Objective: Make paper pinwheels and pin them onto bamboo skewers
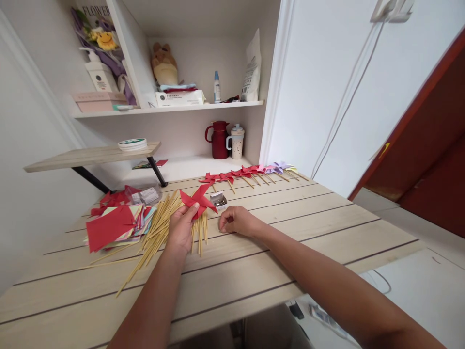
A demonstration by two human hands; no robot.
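Note:
A red paper pinwheel (pixel 199 198) is held in my left hand (pixel 181 225), the thumb pressed near its centre. My right hand (pixel 238 220) rests low over the table, its fingers curled in a pinch; whether anything small is between them is hidden. Just beyond it stands a small open box of metal pins (pixel 219 201). Beneath and beside my left hand lies a loose pile of thin wooden sticks (pixel 156 232). Farther left, a stack of coloured paper sheets (pixel 111 228) has a red one on top.
Finished pinwheels on sticks (pixel 250 170) line the table's back edge, red ones and a few pink and purple. A small raised shelf (pixel 94 155) with black legs stands back left. Behind are a dark red jug (pixel 220 140) and a speckled cup (pixel 237 143).

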